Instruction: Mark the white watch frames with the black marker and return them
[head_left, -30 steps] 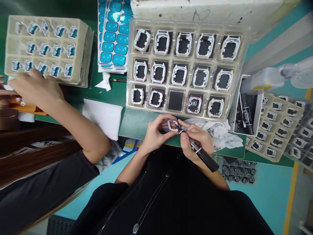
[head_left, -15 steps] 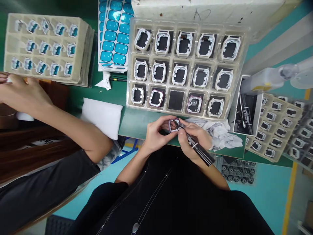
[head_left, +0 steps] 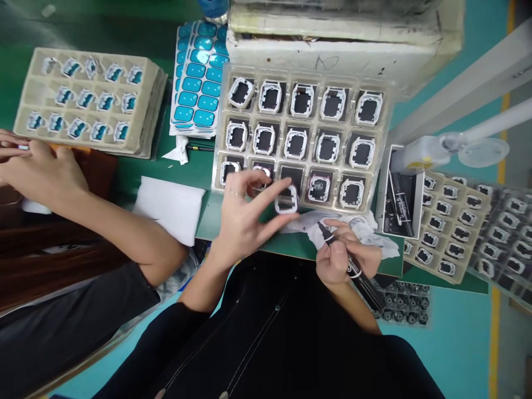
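Note:
A small white watch-case frame (head_left: pixel 288 209) is pinched between the thumb and forefinger of my left hand (head_left: pixel 244 213). It hovers at the front edge of a clear plastic tray (head_left: pixel 384 111), near a compartment showing only its black pad (head_left: pixel 291 176). Similar frames sit in the tray's other compartments; one in the front row (head_left: pixel 319 187) looks pinkish and has a clear round piece on it. Lower right, my right hand (head_left: pixel 343 257) is closed around a black marker pen (head_left: pixel 363 285), its dark tip uncapped and pointing up-left, apart from the frame. Beneath the tip lies a crumpled white cloth (head_left: pixel 368 224).
Blue sticker sheets (head_left: pixel 195 83) lie left of the tray. A white box (head_left: pixel 411 224) holds more markers, with a bottle (head_left: pixel 419 155) beside it. Further trays (head_left: pixel 467 271) stand right. At left, a co-worker's hand (head_left: pixel 45 172) is by stacked trays (head_left: pixel 25 94); a white pad (head_left: pixel 168 208) lies between.
My left hand has carried the frame up toward the tray, away from the marker. My right hand has drawn the marker down and right. The view has shifted a little.

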A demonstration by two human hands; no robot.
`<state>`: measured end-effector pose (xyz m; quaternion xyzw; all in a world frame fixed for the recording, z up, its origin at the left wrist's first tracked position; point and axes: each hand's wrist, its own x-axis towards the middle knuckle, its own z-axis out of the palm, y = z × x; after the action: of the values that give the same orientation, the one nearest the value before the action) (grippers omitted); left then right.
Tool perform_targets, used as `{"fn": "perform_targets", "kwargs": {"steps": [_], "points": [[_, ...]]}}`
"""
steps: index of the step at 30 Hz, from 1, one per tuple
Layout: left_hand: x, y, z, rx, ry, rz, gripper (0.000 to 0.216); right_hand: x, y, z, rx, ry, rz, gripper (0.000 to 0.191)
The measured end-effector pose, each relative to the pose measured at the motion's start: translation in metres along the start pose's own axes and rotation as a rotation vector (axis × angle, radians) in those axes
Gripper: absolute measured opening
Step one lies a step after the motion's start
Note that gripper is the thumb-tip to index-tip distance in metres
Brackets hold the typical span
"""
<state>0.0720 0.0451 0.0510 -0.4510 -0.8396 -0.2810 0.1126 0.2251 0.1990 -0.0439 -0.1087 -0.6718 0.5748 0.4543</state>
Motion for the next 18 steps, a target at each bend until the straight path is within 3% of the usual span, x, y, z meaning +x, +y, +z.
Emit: {"fn": "perform_targets", "kwargs": {"steps": [2, 4, 8, 12, 15, 18], "points": [[0.013, -0.01, 0.003, 0.095, -0.098, 0.008, 0.055, 0.005, -0.002, 0.003, 0.082, 0.043, -0.05, 0.016], [0.023, -0.012, 0.007, 0.144, -0.16, 0.011, 0.054, 0.008, -0.004, 0.005, 0.109, 0.059, -0.091, 0.024], [0.031, 0.003, 0.016, 0.164, -0.157, 0.106, 0.035, 0.011, -0.002, 0.005, 0.1, 0.102, -0.13, 0.024], [0.037, 0.015, 0.027, 0.151, -0.241, 0.262, 0.04, 0.015, -0.002, 0.008, 0.084, 0.133, -0.131, 0.019], [0.039, 0.015, 0.029, 0.092, -0.171, 0.289, 0.026, 0.021, -0.004, 0.015, 0.071, 0.203, -0.129, 0.013], [0.032, 0.016, 0.024, -0.081, -0.058, 0.198, 0.019, 0.025, -0.005, 0.019, 0.095, 0.251, -0.124, 0.015]]}}
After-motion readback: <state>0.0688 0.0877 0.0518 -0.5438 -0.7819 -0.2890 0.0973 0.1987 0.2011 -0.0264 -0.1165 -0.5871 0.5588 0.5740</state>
